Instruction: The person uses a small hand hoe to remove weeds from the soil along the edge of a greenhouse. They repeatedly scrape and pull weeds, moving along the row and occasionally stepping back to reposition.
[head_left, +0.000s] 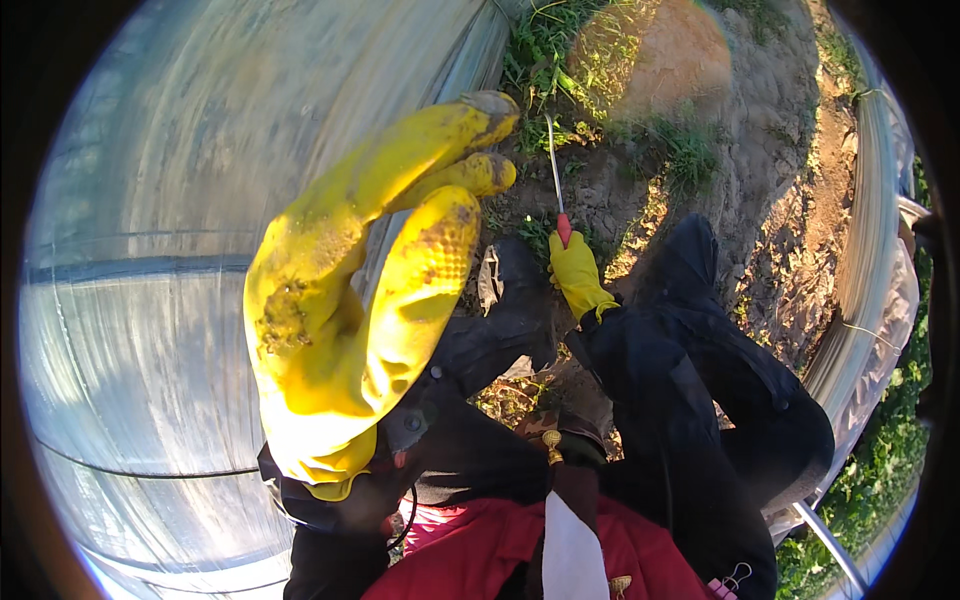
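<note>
My left hand (360, 285), in a yellow rubber glove smeared with soil, is raised close to the camera. Its fingers curve towards the thumb, with gaps between them, and nothing shows in its grasp. My right hand (576, 271), also in a yellow rubber glove, is lower down near the ground, closed round the red handle of a hand tool (556, 169) with a thin metal shaft. The shaft points away from me, its far end by green weeds (551, 82); what shape that end has, I cannot tell.
Plastic sheeting (150, 337) rises along my left side. Bare soil (765, 97) with weed tufts (684, 150) lies ahead. At the right runs another band of plastic film (870, 217), with a metal pipe (831, 541) and green plants (885, 442) beyond. My dark-clad knees are bent beneath me.
</note>
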